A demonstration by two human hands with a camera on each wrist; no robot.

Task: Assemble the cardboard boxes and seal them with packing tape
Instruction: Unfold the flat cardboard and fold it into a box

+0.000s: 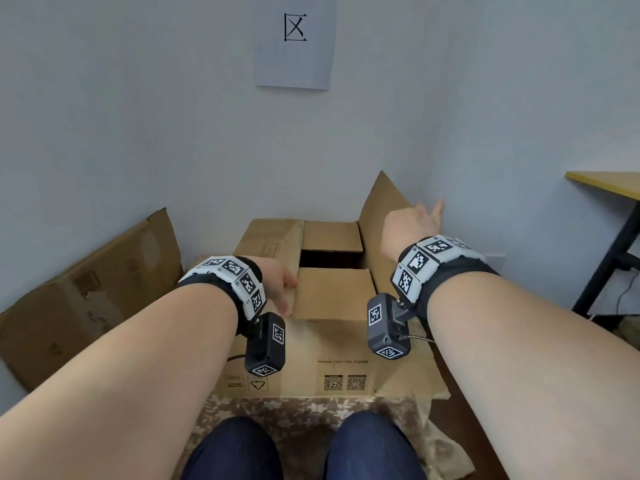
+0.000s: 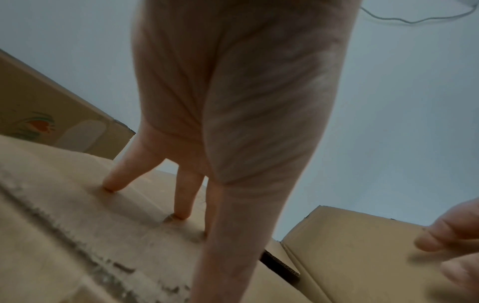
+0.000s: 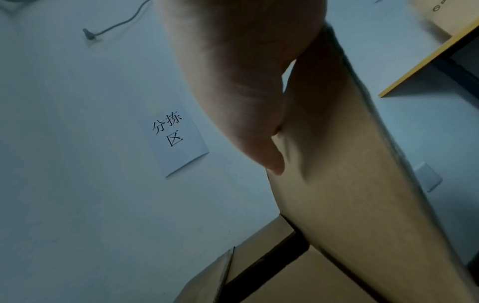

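Observation:
A brown cardboard box [image 1: 332, 358] stands in front of me on a floral cloth, its top partly closed. The two short end flaps [image 1: 334, 292] are folded in, with a dark gap between them. My left hand [image 1: 280, 282] presses the long left flap [image 1: 270, 244] down, and its straight fingertips [image 2: 181, 213] touch the cardboard [image 2: 64, 225]. My right hand [image 1: 412, 220] holds the long right flap [image 1: 377, 202], which stands tilted upward. Its thumb [image 3: 269, 160] lies on the flap's face [image 3: 337, 194], and its curled fingers [image 2: 445, 235] show at the flap [image 2: 350, 246]. No tape is in view.
Flattened cardboard [image 1: 79, 289] leans against the wall on the left. A desk with a yellow top [image 1: 609, 185] and black legs stands at the right. A paper sign [image 1: 294, 39] hangs on the wall close behind the box. My knees [image 1: 235, 452] are right under the floral cloth [image 1: 311, 410].

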